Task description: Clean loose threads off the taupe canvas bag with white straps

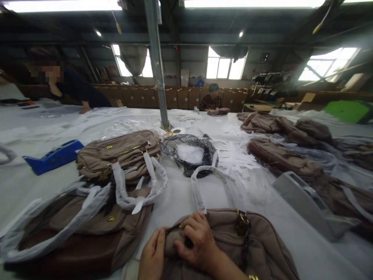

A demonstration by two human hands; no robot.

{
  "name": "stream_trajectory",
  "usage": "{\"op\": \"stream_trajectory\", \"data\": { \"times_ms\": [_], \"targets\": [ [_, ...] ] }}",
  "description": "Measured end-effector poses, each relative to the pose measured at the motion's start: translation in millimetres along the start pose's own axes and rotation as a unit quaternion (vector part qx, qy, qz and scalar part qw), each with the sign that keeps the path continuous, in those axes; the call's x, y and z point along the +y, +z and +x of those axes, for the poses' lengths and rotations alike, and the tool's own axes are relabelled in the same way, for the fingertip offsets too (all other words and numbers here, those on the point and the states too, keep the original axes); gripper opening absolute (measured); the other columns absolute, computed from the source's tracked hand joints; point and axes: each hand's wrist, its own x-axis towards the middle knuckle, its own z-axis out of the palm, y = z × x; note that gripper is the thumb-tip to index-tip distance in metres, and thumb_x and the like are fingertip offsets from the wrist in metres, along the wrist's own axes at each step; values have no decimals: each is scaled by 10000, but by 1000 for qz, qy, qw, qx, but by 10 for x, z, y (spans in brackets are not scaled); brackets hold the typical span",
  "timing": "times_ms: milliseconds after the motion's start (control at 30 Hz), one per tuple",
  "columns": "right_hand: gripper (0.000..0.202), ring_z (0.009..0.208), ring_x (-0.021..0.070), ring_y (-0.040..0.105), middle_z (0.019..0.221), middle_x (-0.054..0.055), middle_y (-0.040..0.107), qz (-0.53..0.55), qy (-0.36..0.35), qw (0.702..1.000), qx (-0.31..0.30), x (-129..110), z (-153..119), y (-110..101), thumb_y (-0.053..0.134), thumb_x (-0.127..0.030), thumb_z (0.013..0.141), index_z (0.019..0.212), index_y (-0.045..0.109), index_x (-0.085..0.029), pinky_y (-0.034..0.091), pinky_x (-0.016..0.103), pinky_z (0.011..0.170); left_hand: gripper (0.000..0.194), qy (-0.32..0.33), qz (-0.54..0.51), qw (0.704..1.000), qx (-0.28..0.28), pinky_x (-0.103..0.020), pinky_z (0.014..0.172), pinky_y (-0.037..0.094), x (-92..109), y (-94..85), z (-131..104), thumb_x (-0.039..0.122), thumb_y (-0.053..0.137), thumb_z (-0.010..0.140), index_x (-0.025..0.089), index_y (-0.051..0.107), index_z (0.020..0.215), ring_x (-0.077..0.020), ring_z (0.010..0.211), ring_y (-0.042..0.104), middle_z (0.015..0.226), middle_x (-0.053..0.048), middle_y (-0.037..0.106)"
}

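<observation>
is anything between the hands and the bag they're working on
Nothing visible. Both the left hand and the right hand already rest directly on the taupe bag at its near top edge, fingers pinching by the zipper. The wrapped strap lies beyond them.

You are working in a dim hall: the roof beams are dark, while the ceiling light strips point(64, 4) and the windows point(223, 68) at the far wall are blown out to white. The white worktop point(180, 198) reflects soft daylight with faint shadows. Your hands point(177, 249) look slightly soft, the edges bend outward, and one face is blurred out.
</observation>
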Motion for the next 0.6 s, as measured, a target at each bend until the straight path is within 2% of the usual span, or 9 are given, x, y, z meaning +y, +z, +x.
{"op": "stream_trajectory", "data": {
  "times_ms": [100, 267, 367, 433, 600],
  "targets": [
    [189, 741, 180, 478, 737, 21, 566, 7, -9, 1000, 10, 8, 1, 1, 557, -311, 765, 676, 465, -172, 327, 362, 734, 513, 6, 14, 1000, -4, -348, 862, 475, 20, -10, 3, 586, 446, 786, 158, 659, 974, -274, 974, 593, 1013, -82, 677],
    [182, 742, 180, 485, 741, 21, 573, 8, -6, 1000, 6, 21, -5, 14, 570, -310, 761, 689, 473, -175, 326, 357, 728, 478, 9, 37, 997, -62, -315, 923, 454, 88, -48, 25, 566, 521, 738, 177, 661, 979, -255, 1045, 577, 1044, -57, 676],
    [196, 740, 177, 492, 737, 20, 578, 12, -7, 1000, 8, 32, -1, 21, 562, -333, 764, 689, 472, -175, 328, 354, 728, 446, 17, 75, 994, -83, -316, 909, 463, 99, -67, 40, 552, 537, 724, 192, 650, 963, -248, 1015, 592, 1001, -45, 682],
    [218, 731, 174, 495, 726, 19, 581, 13, -10, 1000, 16, 41, 1, 27, 542, -364, 774, 690, 471, -176, 329, 353, 724, 422, 29, 99, 992, -73, -315, 854, 486, 77, -69, 59, 557, 516, 731, 197, 639, 912, -247, 942, 614, 928, -39, 686],
    [283, 698, 159, 510, 685, -4, 593, -19, -16, 999, 43, 108, -41, 146, 489, -449, 778, 673, 465, -187, 341, 343, 717, 427, 30, 87, 996, 2, -297, 722, 525, -111, 11, 177, 582, 518, 693, 196, 617, 846, -251, 834, 639, 835, -27, 695]
  ]
}}
